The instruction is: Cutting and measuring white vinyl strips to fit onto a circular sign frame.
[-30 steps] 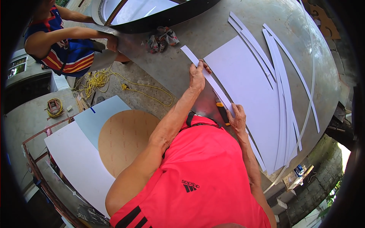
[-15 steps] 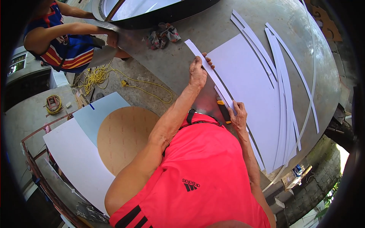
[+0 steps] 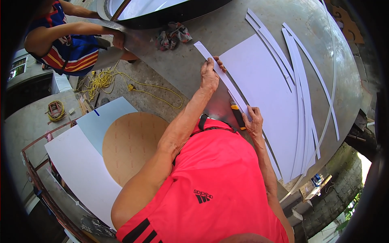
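Note:
A long, narrow white strip (image 3: 231,85) slants over the near edge of the metal table, held in both hands. My left hand (image 3: 210,76) is closed round its upper part, thumb on top and fingers curled over the far edge. Lower down, my right hand (image 3: 254,123) pinches the same strip between thumb and fingers. Beside the right hand lies a yellow-and-black utility knife (image 3: 238,115), partly covered by the strip. Under and beyond the strip is a wide white sheet (image 3: 259,77). Another white strip (image 3: 272,160) lies along the sheet's near edge.
Several cut white strips (image 3: 302,93) lie across the sheet and the grey metal table (image 3: 324,40). A crumpled cloth (image 3: 173,35) is near a dark curved frame (image 3: 174,16). A co-worker (image 3: 67,44) is at the upper left. Yellow cord (image 3: 101,80) and a brown disc (image 3: 131,141) are at left.
The strip and both hands are almost where they were. The view has shifted very slightly; both hands keep their hold.

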Demonstrator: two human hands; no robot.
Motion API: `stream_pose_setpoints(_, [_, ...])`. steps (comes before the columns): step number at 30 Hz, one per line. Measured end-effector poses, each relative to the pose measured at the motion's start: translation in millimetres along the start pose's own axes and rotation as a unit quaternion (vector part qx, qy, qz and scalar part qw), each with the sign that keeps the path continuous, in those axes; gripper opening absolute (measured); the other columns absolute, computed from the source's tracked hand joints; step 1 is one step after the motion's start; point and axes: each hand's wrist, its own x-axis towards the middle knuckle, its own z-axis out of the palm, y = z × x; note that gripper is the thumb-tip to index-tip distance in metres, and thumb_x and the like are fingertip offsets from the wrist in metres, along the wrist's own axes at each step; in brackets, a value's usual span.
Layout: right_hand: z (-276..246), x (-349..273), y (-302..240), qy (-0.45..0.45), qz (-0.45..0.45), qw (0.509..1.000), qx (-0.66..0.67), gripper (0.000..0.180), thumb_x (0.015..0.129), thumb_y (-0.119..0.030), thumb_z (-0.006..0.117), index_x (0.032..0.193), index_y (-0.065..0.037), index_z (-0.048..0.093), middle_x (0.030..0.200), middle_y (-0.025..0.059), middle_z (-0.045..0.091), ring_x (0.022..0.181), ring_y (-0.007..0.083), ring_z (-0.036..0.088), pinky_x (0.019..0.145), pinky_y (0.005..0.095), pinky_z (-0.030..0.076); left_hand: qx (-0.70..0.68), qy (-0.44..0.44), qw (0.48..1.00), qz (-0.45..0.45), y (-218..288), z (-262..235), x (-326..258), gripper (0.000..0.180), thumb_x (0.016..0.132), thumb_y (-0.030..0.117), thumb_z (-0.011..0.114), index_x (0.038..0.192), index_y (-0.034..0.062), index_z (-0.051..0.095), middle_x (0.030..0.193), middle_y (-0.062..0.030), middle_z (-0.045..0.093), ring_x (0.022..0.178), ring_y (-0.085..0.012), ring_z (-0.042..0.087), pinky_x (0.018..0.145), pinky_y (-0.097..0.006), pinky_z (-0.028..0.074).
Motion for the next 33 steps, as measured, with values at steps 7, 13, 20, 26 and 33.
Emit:
stream_pose_setpoints(7, [-13.1,-0.5,-1.3,-0.072,0.028,0.996,0.032,0.045,0.085,-0.023,0.074,0.123,-0.002,0.063,0.095,0.0157,0.061,0.083,0.0328,0.063,0.075,0.0398,0.051,0.017,0.078,0.997,0.023,25.6,-16.0,16.1,0.032,0.108,0.034,0.04,0.107,0.0049,0.053,0.084,-0.0045,0.053,0.072,-0.0162,0.052,0.064,-0.035,0.049])
stream_pose_setpoints(13, [-38.5,-6.6,-17.9,-0.141,0.029,0.99,-0.01,0.045,0.083,-0.026,0.074,0.121,-0.004,0.063,0.095,0.0145,0.06,0.085,0.0331,0.061,0.075,0.0417,0.05,0.008,0.115,0.993,0.007,57.4,-49.5,37.8,0.033,0.108,0.034,0.038,0.104,0.0041,0.052,0.082,-0.0054,0.051,0.069,-0.0174,0.048,0.061,-0.035,0.045])
stream_pose_setpoints(20, [-30.7,-42.9,-11.0,-0.09,-0.016,0.993,-0.07,0.038,0.08,-0.021,0.077,0.112,-0.005,0.065,0.092,0.013,0.057,0.087,0.0305,0.058,0.075,0.0409,0.049,0.012,0.167,0.986,-0.007,66.7,-69.5,40.2,0.036,0.109,0.035,0.035,0.1,0.0049,0.052,0.08,-0.0054,0.05,0.066,-0.0171,0.047,0.058,-0.035,0.043])
stream_pose_setpoints(26, [-17.3,-63.3,-23.1,-0.021,-0.056,0.996,-0.064,0.038,0.079,-0.014,0.075,0.112,0.0,0.061,0.096,0.0152,0.059,0.09,0.0323,0.058,0.078,0.0414,0.05,0.058,0.22,0.974,0.008,86.3,-93.6,49.7,0.034,0.109,0.032,0.033,0.097,0.0063,0.053,0.076,-0.0044,0.048,0.061,-0.0159,0.045,0.053,-0.034,0.041])
stream_pose_setpoints(33, [-2.2,-100.6,-15.9,0.04,-0.001,0.995,-0.094,0.04,0.076,-0.018,0.077,0.111,-0.001,0.064,0.097,0.0133,0.063,0.093,0.0311,0.059,0.083,0.041,0.047,0.076,0.202,0.976,0.006,129.4,-128.6,70.9,0.029,0.107,0.027,0.032,0.096,0.0073,0.049,0.073,-0.004,0.046,0.058,-0.0178,0.043,0.053,-0.035,0.04])
